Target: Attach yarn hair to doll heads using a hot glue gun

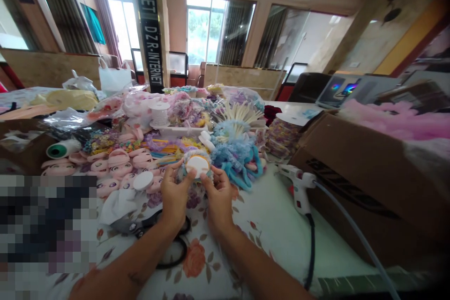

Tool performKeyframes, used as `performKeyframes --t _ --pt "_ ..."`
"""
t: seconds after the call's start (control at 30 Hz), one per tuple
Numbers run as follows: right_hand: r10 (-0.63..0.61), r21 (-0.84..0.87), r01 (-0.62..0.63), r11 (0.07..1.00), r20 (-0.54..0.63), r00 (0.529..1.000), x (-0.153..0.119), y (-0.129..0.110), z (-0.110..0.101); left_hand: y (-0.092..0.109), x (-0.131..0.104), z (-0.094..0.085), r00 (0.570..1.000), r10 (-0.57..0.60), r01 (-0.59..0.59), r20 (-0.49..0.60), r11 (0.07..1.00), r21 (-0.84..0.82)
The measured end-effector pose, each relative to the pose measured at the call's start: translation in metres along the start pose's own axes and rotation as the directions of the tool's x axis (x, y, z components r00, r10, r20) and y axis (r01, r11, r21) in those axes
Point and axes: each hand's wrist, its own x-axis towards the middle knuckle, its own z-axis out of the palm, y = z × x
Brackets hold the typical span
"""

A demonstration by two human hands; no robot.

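Note:
Between my two hands is a small round piece with a white disc [197,165] on its face, pale fluffy yarn around its edge and a bit of orange at the top. My left hand [175,193] grips it from the left, thumb against the disc's lower edge. On the other side my right hand [218,194] holds it likewise, thumb on the lower right. Scissors with black handles [178,252] lie partly hidden under my left forearm. Another white disc [143,181] rests left of my hands, beside several pink doll heads [119,165].
A white glue gun [298,190] with its cable stands at the right, before a large cardboard box [355,187]. Light blue fluffy yarn [234,150] is heaped behind my right hand. A yarn spool [284,133] and a green-cored thread cone [63,149] stand farther back.

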Motion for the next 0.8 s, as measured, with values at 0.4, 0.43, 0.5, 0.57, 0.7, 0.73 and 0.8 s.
performKeyframes --t 0.4,0.43,0.5,0.57,0.7,0.73,0.8 --pt "0.033 -0.039 -0.035 0.999 -0.047 0.998 0.0024 0.0066 0.0001 -0.0047 0.0039 -0.0075 0.997 -0.077 0.077 0.017 0.997 -0.025" --pt "0.038 -0.032 -0.039 0.999 -0.051 0.998 0.0023 0.0070 0.0005 -0.0052 0.0039 -0.0076 0.997 -0.078 0.079 0.011 0.997 -0.024" --pt "0.046 -0.022 -0.047 0.999 -0.056 0.997 0.0019 0.0076 0.0012 -0.0059 0.0038 -0.0075 0.997 -0.081 0.081 0.003 0.996 -0.023" --pt "0.043 -0.016 -0.044 0.999 -0.056 0.997 0.0013 0.0079 0.0012 -0.0060 0.0037 -0.0073 0.997 -0.083 0.083 -0.001 0.996 -0.026" --pt "0.027 0.006 -0.027 1.000 -0.045 0.999 0.0007 0.0090 -0.0001 -0.0042 0.0034 -0.0069 0.996 -0.092 0.092 0.001 0.995 -0.043" --pt "0.027 0.010 -0.026 1.000 -0.042 0.999 0.0007 0.0093 -0.0003 -0.0035 0.0032 -0.0068 0.995 -0.095 0.095 0.005 0.994 -0.051" --pt "0.028 0.020 -0.027 0.999 -0.042 0.999 0.0010 0.0095 -0.0005 -0.0026 0.0029 -0.0066 0.995 -0.098 0.099 0.011 0.993 -0.071"
